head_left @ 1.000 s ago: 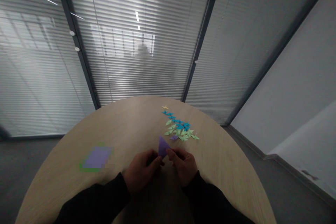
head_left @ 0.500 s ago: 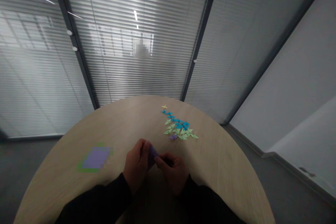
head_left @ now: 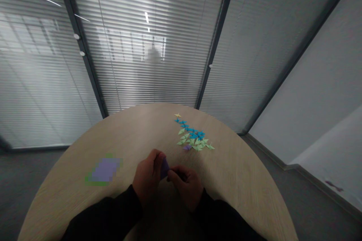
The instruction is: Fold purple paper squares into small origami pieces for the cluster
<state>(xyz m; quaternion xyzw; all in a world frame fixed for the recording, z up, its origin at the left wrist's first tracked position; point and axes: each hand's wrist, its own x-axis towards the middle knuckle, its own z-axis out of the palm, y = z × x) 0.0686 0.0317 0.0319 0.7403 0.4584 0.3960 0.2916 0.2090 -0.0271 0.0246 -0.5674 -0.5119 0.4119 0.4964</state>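
Observation:
Between my hands, above the near part of the table, is a small piece of folded purple paper (head_left: pixel 164 168). My left hand (head_left: pixel 147 175) is closed on its left side, thumb and fingers pressed together. At the paper's right edge, my right hand (head_left: pixel 186 184) pinches with thumb and forefinger. Part of the paper is hidden behind the fingers. Beyond the hands lie several folded paper cranes: pale green cranes (head_left: pixel 198 143), blue cranes (head_left: pixel 194 133), one purple crane (head_left: pixel 187 147) and a yellow crane (head_left: pixel 177 115) farthest away.
A blurred purple and green stack, perhaps paper sheets (head_left: pixel 104 170), lies left of my hands on the round wooden table (head_left: pixel 135 131). Glass panels with blinds (head_left: pixel 152 79) stand behind the table's far edge. A white wall (head_left: pixel 319 113) rises at right.
Both hands stay nearly in place around the purple paper, with only a slight shift of fingers and paper. The whole view has shifted slightly.

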